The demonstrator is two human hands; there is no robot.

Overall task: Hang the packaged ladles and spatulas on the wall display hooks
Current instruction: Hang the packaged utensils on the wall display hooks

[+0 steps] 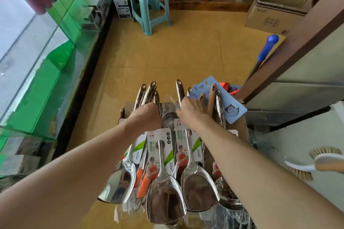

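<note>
Several packaged steel spatulas (pixel 165 195) and ladles lie bundled in a cardboard box (pixel 240 126) below me, blades toward me, handles (pixel 147 93) pointing away. My left hand (pixel 145 115) grips the handles on the left side of the bundle. My right hand (pixel 191 109) reaches into the handles on the right, fingers curled around the packaging near a blue card pack (pixel 230 108) with wooden-handled utensils. No wall display hooks are in view.
A teal plastic stool (pixel 149 0) stands on the yellow floor ahead. A glass counter (pixel 55 52) runs along the left. A cardboard carton (pixel 275 9) and a blue-handled tool (pixel 266 50) stand at right. Scrub brushes (pixel 320 161) hang at the right edge.
</note>
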